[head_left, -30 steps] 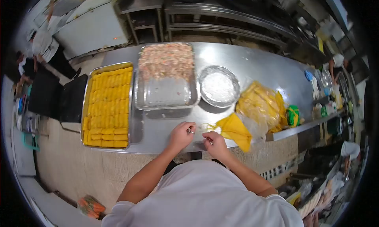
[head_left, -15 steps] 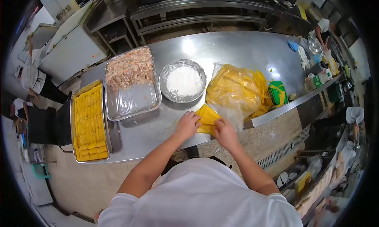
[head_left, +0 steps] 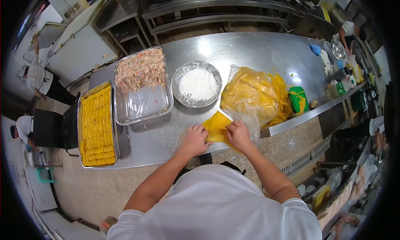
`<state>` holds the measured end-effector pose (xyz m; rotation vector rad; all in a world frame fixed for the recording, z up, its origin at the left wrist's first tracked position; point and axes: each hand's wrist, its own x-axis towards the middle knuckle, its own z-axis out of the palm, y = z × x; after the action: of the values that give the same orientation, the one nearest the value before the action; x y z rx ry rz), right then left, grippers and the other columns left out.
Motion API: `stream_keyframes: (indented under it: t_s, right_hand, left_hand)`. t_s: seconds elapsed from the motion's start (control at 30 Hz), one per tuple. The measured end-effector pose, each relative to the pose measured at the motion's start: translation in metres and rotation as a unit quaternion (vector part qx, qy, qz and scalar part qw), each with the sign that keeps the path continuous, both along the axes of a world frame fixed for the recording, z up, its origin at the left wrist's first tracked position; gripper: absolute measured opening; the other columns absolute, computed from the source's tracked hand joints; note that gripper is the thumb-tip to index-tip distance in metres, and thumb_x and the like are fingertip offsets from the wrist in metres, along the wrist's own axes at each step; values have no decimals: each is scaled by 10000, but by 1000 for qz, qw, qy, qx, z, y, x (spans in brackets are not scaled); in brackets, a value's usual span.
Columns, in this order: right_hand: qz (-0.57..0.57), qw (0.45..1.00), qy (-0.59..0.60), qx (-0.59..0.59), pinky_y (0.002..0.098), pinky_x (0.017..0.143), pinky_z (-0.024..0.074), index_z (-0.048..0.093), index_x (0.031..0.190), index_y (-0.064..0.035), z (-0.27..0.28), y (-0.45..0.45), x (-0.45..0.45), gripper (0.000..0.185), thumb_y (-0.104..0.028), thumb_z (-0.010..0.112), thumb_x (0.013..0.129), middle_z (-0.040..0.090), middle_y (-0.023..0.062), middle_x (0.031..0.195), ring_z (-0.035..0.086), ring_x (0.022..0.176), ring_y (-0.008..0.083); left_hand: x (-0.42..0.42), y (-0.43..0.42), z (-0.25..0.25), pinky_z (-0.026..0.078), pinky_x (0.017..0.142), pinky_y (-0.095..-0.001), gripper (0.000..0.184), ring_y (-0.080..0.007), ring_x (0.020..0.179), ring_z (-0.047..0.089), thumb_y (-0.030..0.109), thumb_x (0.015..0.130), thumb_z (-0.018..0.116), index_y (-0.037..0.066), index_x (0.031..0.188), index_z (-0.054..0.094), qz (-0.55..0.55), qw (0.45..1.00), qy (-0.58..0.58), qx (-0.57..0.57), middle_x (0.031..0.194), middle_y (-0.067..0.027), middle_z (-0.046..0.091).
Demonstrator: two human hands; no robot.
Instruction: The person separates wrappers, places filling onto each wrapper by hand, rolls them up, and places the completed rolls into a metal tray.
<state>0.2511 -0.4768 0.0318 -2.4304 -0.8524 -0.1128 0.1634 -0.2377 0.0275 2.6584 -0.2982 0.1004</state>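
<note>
A thin yellow sheet (head_left: pixel 217 126) lies at the near edge of the steel table, between my hands. My left hand (head_left: pixel 196 139) is closed on its left edge, and my right hand (head_left: pixel 239 135) pinches its right side. Just beyond stands a round metal bowl (head_left: pixel 197 84) of white powder or paste. To the right, a clear plastic bag (head_left: pixel 250 96) holds more yellow sheets, with yellow strips beside it. A tray of minced filling (head_left: pixel 140 73), its near part bare, is at the left. Farther left, yellow rolls (head_left: pixel 97 123) fill a second tray in rows.
A green package (head_left: pixel 297 100) stands right of the bag on the steel table (head_left: pixel 258 44). Bottles, a blue cloth (head_left: pixel 315 49) and bowls are at the far right. Several people are at the left and right sides. A black chair (head_left: pixel 50 127) is at the left.
The yellow sheet, earlier hanging by the right hand, now lies flatter between both hands, and the left hand has taken its edge. The view has shifted, moving the trays left in frame.
</note>
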Motion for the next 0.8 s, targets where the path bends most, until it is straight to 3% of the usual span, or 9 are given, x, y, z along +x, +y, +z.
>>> stream_keyframes:
  t_s: [0.1, 0.2, 0.3, 0.4, 0.5, 0.6, 0.7, 0.8]
  right_hand:
    - [0, 1000, 1, 0, 486, 871, 549, 786, 987, -44, -3, 2, -2, 165, -49, 752, 826, 705, 145, 966, 654, 957, 378]
    - [1, 999, 11, 32, 483, 873, 535, 765, 939, -40, -3, 5, -1, 129, -124, 763, 840, 696, 136, 969, 651, 968, 372]
    - [16, 999, 12, 47, 475, 878, 531, 776, 975, -37, 13, 7, -7, 172, -170, 759, 868, 696, 152, 968, 647, 991, 379]
    - [3, 997, 72, -24, 448, 933, 541, 769, 1072, -2, 12, 6, 0, 279, -208, 776, 883, 731, 203, 1063, 666, 1030, 429]
    - [-100, 970, 210, 65, 399, 921, 543, 750, 1162, 18, 10, 9, 13, 316, -206, 760, 939, 767, 162, 1098, 717, 1001, 343]
    - [-80, 897, 379, 214, 383, 863, 564, 738, 1230, 6, 29, 0, 25, 297, -183, 702, 1005, 778, 96, 1082, 727, 923, 222]
    - [-46, 802, 506, 315, 322, 848, 555, 718, 1288, 5, 69, 2, 27, 286, -146, 650, 1056, 763, 52, 1085, 683, 952, 121]
    - [-6, 784, 530, 325, 306, 854, 556, 706, 1299, 11, 72, 6, 38, 284, -119, 655, 1052, 761, 49, 1106, 689, 960, 119]
  left_hand:
    - [6, -9, -16, 463, 964, -488, 207, -329, 1107, 607, 269, 865, 808, 102, 978, 759, -5, 998, -56, 16, 1061, -110, 656]
    - [11, -14, -12, 480, 917, -498, 156, -327, 1073, 634, 230, 881, 789, 88, 938, 760, 27, 997, -56, -49, 1074, -115, 683]
    - [29, -21, 1, 498, 916, -519, 171, -381, 1035, 645, 226, 931, 757, 57, 961, 754, 89, 984, 42, -150, 1106, -124, 714]
    - [49, -27, 10, 525, 918, -490, 328, -349, 1096, 677, 261, 895, 844, 50, 1130, 756, 139, 936, 148, -286, 1244, -142, 707]
    - [54, -28, 16, 529, 1010, -453, 579, -328, 1180, 675, 276, 845, 914, 51, 1327, 687, 164, 925, -32, -341, 1318, -145, 690]
    - [56, -11, 26, 523, 1064, -426, 750, -304, 1279, 647, 259, 813, 943, 46, 1445, 602, 131, 950, -106, -261, 1432, -168, 643]
    - [70, 4, 37, 550, 1016, -413, 675, -303, 1218, 684, 262, 846, 929, 15, 1407, 647, 74, 953, -44, -289, 1351, -185, 703]
    - [83, 23, 51, 573, 959, -391, 518, -215, 1065, 729, 242, 894, 899, 4, 1318, 721, 27, 882, 230, -410, 1215, -136, 776]
